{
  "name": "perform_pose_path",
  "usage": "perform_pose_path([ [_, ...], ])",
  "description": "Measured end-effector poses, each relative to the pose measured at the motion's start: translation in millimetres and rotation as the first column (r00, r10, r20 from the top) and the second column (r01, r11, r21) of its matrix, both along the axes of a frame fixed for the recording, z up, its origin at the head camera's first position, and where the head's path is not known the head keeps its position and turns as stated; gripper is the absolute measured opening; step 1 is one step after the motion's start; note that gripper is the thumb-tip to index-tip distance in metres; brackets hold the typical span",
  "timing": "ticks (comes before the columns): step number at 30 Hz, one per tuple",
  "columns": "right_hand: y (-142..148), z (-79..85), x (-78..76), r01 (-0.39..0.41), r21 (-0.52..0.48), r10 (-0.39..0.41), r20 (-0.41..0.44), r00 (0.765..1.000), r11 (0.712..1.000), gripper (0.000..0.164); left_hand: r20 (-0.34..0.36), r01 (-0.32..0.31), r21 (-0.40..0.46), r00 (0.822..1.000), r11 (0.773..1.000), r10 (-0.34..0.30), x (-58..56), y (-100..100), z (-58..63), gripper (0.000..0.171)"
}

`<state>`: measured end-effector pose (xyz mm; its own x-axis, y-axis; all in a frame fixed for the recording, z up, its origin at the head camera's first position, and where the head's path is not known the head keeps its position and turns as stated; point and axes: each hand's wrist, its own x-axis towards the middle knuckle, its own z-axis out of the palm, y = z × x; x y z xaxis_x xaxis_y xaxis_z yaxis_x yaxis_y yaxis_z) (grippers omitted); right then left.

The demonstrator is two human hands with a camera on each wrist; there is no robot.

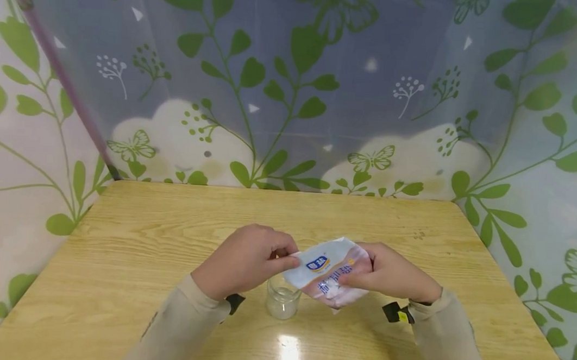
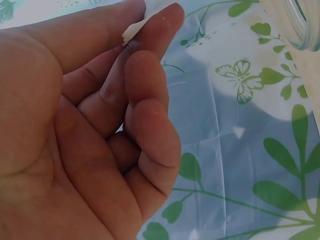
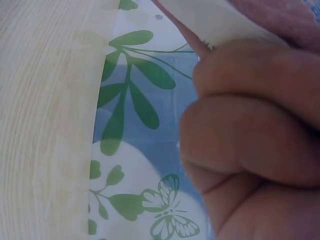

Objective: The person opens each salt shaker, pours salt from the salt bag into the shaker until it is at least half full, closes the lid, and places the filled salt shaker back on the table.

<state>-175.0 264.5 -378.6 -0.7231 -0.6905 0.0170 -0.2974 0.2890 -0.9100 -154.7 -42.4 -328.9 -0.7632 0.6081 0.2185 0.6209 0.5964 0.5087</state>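
A light blue and pink printed packet (image 1: 330,272) is held tilted between both hands, its left end over the mouth of a clear glass jar (image 1: 282,305). My left hand (image 1: 251,260) pinches the packet's left corner between thumb and forefinger. In the left wrist view a white scrap of that edge (image 2: 134,31) shows at the fingertips, and the jar's glass rim (image 2: 302,22) appears at the upper right. My right hand (image 1: 397,274) grips the packet's right side, thumb on the printed face. Whether the packet is torn open, and what the jar holds, I cannot tell.
The jar stands on a wooden table (image 1: 169,212), near a bright light reflection at the front. Leaf-and-butterfly printed curtains (image 1: 273,92) close off the back and both sides. Dark straps with small devices (image 1: 393,312) sit at the wrists.
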Motion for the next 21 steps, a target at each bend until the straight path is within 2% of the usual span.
perform_pose_path([
  [10, -2.8, 3.2, 2.2, 0.09, 0.092, -0.082, -0.081, 0.993, 0.992, 0.005, 0.002, -0.013, -0.029, 1.0, 0.999, 0.013, -0.9, 1.7, -6.8, 0.007],
  [21, -1.9, 8.5, 3.8, 0.149, 0.162, -0.125, -0.152, 0.98, 0.975, 0.016, -0.005, -0.032, -0.028, 0.999, 0.999, 0.032, -3.3, 2.8, -7.2, 0.007],
])
